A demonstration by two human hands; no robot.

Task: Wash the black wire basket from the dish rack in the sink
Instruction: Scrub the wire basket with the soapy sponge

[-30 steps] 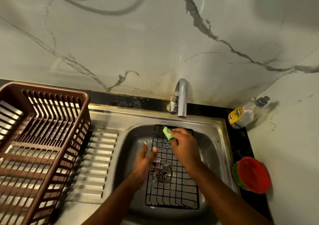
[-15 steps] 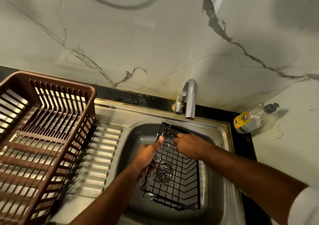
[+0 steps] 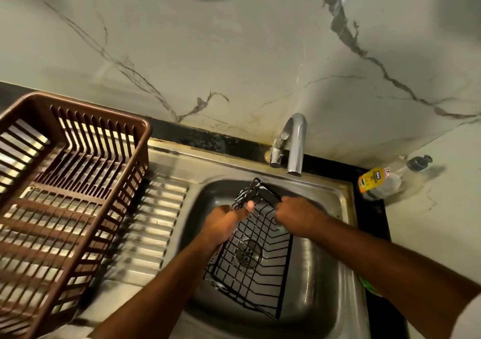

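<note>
While the left hand [image 3: 221, 224] grips the left side of the black wire basket [image 3: 250, 255], thumb laid along its upper wire, the right hand [image 3: 294, 215] is curled at the basket's far rim, and whether it holds anything besides the wire cannot be told. The basket stands tilted inside the sink [image 3: 335, 273], its far end raised toward the faucet [image 3: 295, 146] and its near end low over the drain [image 3: 247, 254]. On the drainboard at the sink's left edge sits the brown dish rack [image 3: 65, 195], and a soap bottle [image 3: 382, 180] lies at the tabletop's far right corner
</note>
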